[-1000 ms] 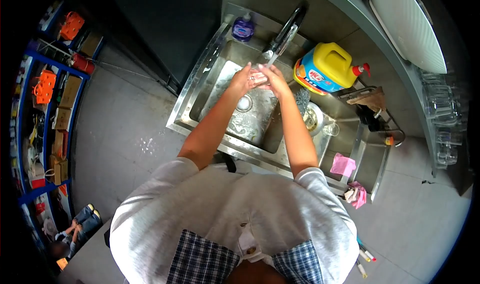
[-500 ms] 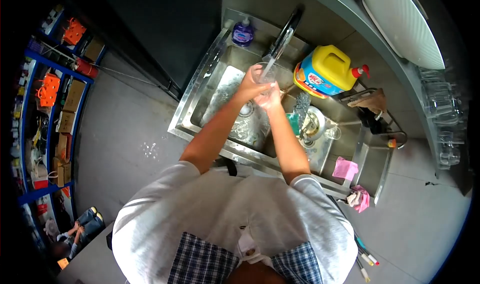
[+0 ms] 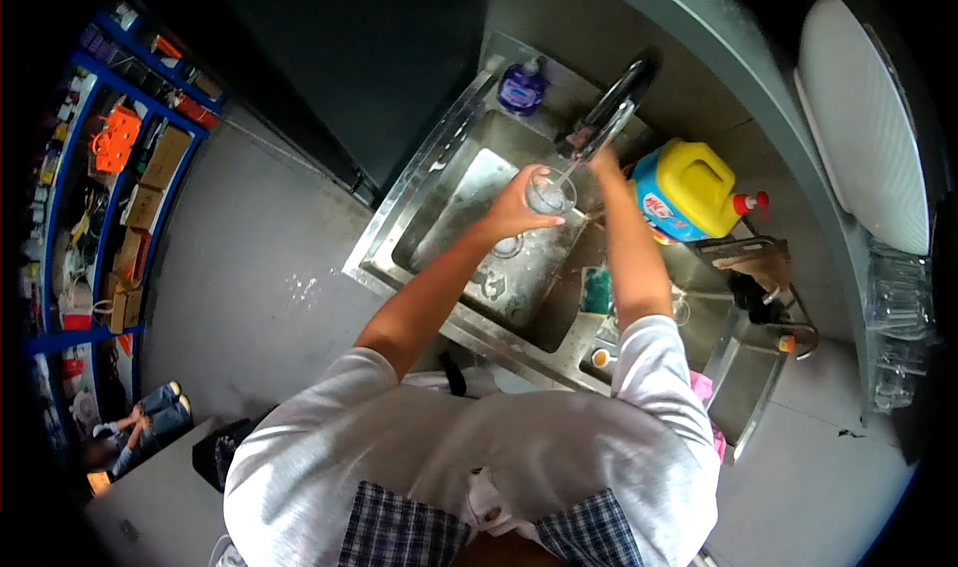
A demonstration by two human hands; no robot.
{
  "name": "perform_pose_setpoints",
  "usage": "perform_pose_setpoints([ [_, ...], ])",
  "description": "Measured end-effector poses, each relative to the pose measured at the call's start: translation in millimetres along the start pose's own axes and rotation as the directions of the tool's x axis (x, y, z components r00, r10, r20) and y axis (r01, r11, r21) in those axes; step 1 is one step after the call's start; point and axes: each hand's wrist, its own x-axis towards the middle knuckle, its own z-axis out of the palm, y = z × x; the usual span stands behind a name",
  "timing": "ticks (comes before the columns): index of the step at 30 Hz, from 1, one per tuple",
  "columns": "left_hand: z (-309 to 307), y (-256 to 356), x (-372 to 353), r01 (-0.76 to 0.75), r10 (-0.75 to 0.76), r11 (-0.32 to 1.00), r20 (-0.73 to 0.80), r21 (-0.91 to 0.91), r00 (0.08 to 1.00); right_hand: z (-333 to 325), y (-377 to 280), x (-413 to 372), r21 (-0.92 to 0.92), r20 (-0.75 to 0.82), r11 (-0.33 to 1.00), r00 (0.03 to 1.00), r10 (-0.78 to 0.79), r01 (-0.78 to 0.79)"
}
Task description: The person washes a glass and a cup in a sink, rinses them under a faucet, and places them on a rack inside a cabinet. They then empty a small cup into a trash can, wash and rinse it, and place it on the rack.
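A clear glass (image 3: 550,194) is held in my left hand (image 3: 517,206) over the left basin of the steel sink (image 3: 384,243), with a thin stream of water falling into it. My right hand (image 3: 602,160) is up at the black and chrome faucet (image 3: 621,98). Its fingers are blurred and partly hidden by the faucet, so their grip cannot be made out. A green sponge (image 3: 596,290) lies on the sink near my right forearm.
A purple soap bottle (image 3: 522,88) stands at the back left of the sink, a yellow detergent jug (image 3: 689,190) behind my right forearm. Glasses (image 3: 898,292) and a white plate (image 3: 863,118) sit on the right shelf. A person (image 3: 145,427) sits at lower left.
My right hand has left the glass and moved up to the faucet. My left hand alone now holds the glass. The camera view has shifted, so the sink appears lower and further right.
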Motion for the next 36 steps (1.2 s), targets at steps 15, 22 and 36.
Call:
perform_pose_setpoints([
  [15,7.1,-41.2,-59.2,0.733,-0.792,0.041,0.425,-0.679,0.438,-18.5,-114.2,-203.5,0.282,0.073,0.853,0.896,0.437,-0.439],
  [22,25.9,-36.5,-15.8,0.515,-0.526,0.752,0.095,-0.411,0.845,-21.1,-126.1,-103.0,-0.178,-0.263,0.984,0.963,-0.06,0.013],
  [36,11.8,-15.2,11.0,0.081,-0.108,0.958,-0.084,-0.277,0.991,0.4,-153.7,-159.9,0.624,-0.029,0.724,0.917,0.398,-0.294],
])
